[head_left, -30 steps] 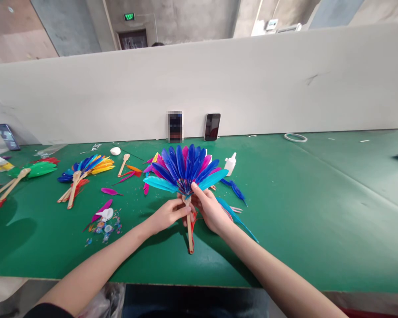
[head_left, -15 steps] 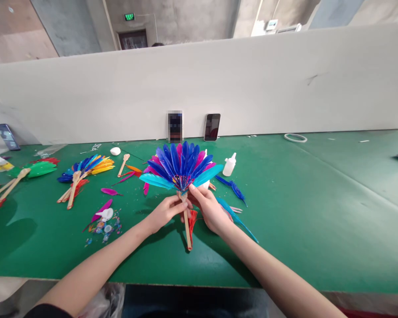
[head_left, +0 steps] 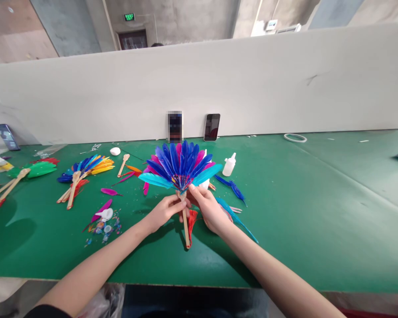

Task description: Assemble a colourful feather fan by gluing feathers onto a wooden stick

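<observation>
Both hands hold up a feather fan (head_left: 182, 163) with dark blue and magenta feathers, and a light blue feather at each side. My left hand (head_left: 166, 210) is closed around the top of its wooden handle, thumb in front. My right hand (head_left: 207, 205) pinches the fan's base on the right, its thumb by the light blue feather; its other fingers are partly hidden behind. A red tassel (head_left: 192, 219) hangs beside the handle. Behind the fan stands a white bottle, mostly hidden. A light blue feather (head_left: 240, 222) lies by my right wrist.
Another white squeeze bottle (head_left: 229, 165) and a blue feather (head_left: 235, 190) are right of the fan. To the left lie a multicoloured fan (head_left: 86, 170), a green fan (head_left: 36, 170), magenta feathers (head_left: 109, 191) and scattered sequins (head_left: 103, 229). Phones (head_left: 212, 127) lean against the white partition (head_left: 268, 88).
The fan's handle end has shifted very slightly up and left, and the tassel with it. Both hands keep their grip, nearly unmoved.
</observation>
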`<act>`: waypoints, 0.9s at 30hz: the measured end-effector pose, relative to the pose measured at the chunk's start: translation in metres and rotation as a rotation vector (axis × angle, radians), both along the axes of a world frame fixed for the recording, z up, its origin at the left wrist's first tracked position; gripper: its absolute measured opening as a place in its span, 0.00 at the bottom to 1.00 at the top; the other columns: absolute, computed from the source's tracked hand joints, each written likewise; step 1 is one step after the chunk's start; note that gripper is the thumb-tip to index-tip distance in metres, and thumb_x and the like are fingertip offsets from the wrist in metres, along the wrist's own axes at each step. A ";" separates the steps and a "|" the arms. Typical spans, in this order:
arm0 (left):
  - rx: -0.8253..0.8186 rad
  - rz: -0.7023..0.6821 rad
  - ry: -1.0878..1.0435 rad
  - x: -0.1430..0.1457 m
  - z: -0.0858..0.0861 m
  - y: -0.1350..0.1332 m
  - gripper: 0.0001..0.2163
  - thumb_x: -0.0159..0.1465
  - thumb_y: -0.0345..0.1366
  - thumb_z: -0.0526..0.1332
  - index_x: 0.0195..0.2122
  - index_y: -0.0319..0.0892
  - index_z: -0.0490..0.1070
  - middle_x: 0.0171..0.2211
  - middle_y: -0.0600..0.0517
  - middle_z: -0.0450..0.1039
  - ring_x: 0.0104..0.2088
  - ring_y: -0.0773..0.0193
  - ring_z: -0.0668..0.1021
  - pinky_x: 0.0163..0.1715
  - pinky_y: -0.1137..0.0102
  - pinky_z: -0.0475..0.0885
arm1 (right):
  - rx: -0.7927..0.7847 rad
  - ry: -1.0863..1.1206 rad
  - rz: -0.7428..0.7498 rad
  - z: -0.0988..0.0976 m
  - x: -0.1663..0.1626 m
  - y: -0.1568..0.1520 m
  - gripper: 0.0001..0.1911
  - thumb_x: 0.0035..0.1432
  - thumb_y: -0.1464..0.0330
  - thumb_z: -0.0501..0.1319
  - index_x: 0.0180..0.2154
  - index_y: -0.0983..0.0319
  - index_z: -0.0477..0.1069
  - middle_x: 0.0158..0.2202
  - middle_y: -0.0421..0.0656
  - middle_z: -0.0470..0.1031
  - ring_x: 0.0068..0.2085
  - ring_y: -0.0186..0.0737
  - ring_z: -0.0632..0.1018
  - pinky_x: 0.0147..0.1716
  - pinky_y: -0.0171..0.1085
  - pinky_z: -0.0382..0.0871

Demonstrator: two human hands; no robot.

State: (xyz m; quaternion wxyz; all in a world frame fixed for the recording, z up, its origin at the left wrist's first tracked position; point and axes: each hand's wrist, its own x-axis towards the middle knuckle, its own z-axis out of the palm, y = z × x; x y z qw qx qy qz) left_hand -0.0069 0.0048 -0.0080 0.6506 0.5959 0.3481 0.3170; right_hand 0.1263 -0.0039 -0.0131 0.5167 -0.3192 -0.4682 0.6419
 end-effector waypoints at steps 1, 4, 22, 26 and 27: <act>0.004 0.010 -0.005 0.000 0.000 0.000 0.17 0.51 0.48 0.61 0.28 0.36 0.66 0.21 0.54 0.68 0.21 0.69 0.70 0.23 0.72 0.65 | 0.010 -0.009 0.007 0.001 0.000 -0.001 0.19 0.51 0.53 0.55 0.20 0.61 0.62 0.16 0.35 0.60 0.18 0.30 0.66 0.22 0.34 0.64; 0.025 0.035 -0.012 0.000 -0.001 0.001 0.17 0.52 0.48 0.60 0.29 0.36 0.66 0.21 0.53 0.68 0.22 0.68 0.70 0.23 0.72 0.65 | 0.046 -0.048 0.034 0.004 0.000 -0.002 0.18 0.51 0.53 0.54 0.22 0.61 0.63 0.17 0.35 0.60 0.19 0.31 0.67 0.22 0.34 0.64; 0.110 0.046 0.152 0.003 0.000 0.002 0.12 0.51 0.43 0.60 0.29 0.38 0.67 0.24 0.52 0.72 0.25 0.64 0.74 0.29 0.68 0.69 | -0.004 -0.127 0.051 -0.005 0.003 0.000 0.14 0.49 0.58 0.59 0.23 0.61 0.62 0.18 0.34 0.62 0.20 0.29 0.66 0.20 0.30 0.59; 0.482 0.125 0.489 -0.002 -0.004 0.002 0.09 0.57 0.40 0.55 0.28 0.39 0.67 0.24 0.53 0.70 0.23 0.67 0.71 0.24 0.71 0.66 | -0.028 -0.081 -0.068 -0.007 0.002 0.002 0.12 0.49 0.59 0.59 0.23 0.61 0.63 0.23 0.36 0.63 0.28 0.31 0.67 0.27 0.30 0.60; 0.623 0.149 0.573 -0.004 -0.005 0.001 0.09 0.58 0.39 0.54 0.27 0.39 0.67 0.23 0.53 0.69 0.23 0.67 0.70 0.24 0.72 0.65 | -0.038 -0.081 -0.092 -0.007 0.001 0.002 0.12 0.49 0.59 0.59 0.24 0.61 0.62 0.23 0.35 0.62 0.29 0.30 0.67 0.27 0.30 0.59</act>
